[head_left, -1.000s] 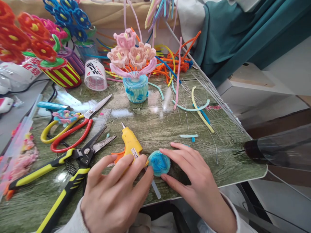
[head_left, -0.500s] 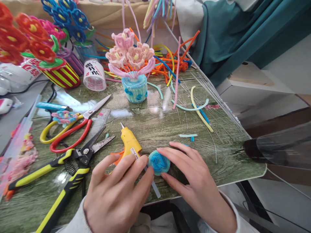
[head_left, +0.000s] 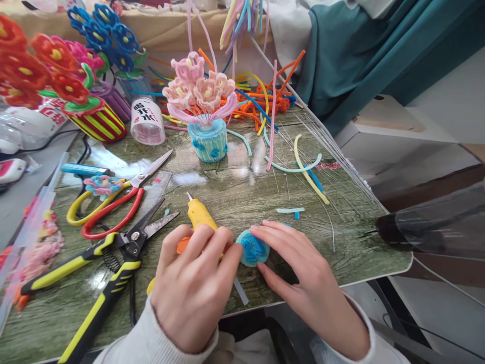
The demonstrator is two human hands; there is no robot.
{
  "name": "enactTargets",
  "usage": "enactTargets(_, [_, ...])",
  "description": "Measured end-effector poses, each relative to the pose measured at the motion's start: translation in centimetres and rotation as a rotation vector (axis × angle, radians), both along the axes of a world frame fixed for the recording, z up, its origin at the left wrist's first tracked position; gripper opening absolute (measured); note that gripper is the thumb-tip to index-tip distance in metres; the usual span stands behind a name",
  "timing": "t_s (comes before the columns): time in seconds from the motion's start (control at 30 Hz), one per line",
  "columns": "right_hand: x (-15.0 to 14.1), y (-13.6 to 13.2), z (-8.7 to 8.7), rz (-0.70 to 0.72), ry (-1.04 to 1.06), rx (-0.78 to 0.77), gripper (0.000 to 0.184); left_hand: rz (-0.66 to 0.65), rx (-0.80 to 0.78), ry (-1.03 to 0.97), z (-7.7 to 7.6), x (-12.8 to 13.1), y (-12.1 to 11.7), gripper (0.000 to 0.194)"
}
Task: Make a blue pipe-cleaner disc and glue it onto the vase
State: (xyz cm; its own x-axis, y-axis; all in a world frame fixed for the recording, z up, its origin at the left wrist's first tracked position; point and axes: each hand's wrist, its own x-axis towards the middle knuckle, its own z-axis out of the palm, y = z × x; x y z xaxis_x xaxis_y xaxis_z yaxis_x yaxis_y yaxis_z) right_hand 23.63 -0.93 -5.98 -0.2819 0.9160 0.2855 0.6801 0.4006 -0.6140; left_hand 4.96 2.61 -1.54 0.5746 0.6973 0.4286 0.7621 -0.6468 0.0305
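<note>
Blue fuzzy disc point(head_left: 253, 248) is near the front edge of the table point(head_left: 356, 255). The right hand point(head_left: 305, 275), half curled, holds its rim between thumb and fingers, probably for keeping it steady. The left hand point(head_left: 197, 283), fingers bent, meets the opposite rim; whether it pinches something, one cannot tell. Past its knuckles, the yellow glue gun point(head_left: 199, 213) points away, maybe for safety. Farther, potted pink flowers point(head_left: 204, 93) stand apart, likely against knocking.

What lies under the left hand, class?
A yellow glue gun; its nozzle and orange trigger show. The left hand covers its middle, so that part cannot be seen.
</note>
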Motion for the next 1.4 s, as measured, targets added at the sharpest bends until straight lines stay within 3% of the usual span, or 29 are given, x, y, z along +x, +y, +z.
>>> enactTargets(0.17, [0.1,-0.3,-0.2,-0.008,0.038,-0.007,0.045,0.019,-0.001,0.017,0.2,0.1,0.1,0.024])
enactTargets(0.8, [0.1,-0.2,-0.1,-0.027,0.058,-0.017,0.043,-0.107,-0.010,0.218,-0.2,1.2,0.9,0.027])
enactTargets(1.17, [0.2,-0.2,0.0,-0.037,0.068,-0.005,0.043,-0.061,0.007,0.150,0.7,0.3,1.0,0.030])
enactTargets(1.4, [0.2,-0.2,-0.1,-0.027,0.061,-0.007,0.044,-0.086,-0.011,0.169,0.2,1.3,0.8,0.027])
